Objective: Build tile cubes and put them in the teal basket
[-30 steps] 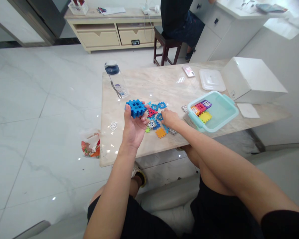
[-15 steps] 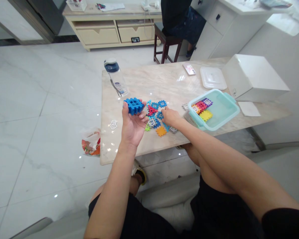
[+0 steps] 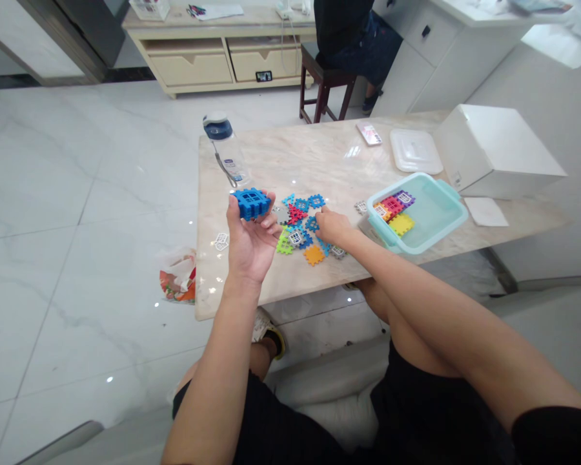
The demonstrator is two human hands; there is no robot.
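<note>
My left hand (image 3: pixel 249 240) is raised above the table's near left part, palm up, fingers closed round a blue cube built of interlocking plastic tiles (image 3: pixel 252 203). My right hand (image 3: pixel 333 225) rests on a pile of loose tiles (image 3: pixel 301 227) in blue, red, green and orange; its fingers curl down onto the pieces, and what they hold, if anything, is hidden. An orange tile (image 3: pixel 314 254) and a green tile (image 3: pixel 284 244) lie at the pile's near edge.
A teal tub (image 3: pixel 433 223) with several coloured tiles stands right of the pile, its lid (image 3: pixel 414 151) behind it beside a white box (image 3: pixel 496 152). A water bottle (image 3: pixel 225 152) and a phone (image 3: pixel 369 134) are farther back. A person sits on a stool (image 3: pixel 325 87) beyond the marble table (image 3: pixel 319 161).
My left hand has carried the blue cube a little to the left, uncovering a green tile. My right hand has stayed on the pile.
</note>
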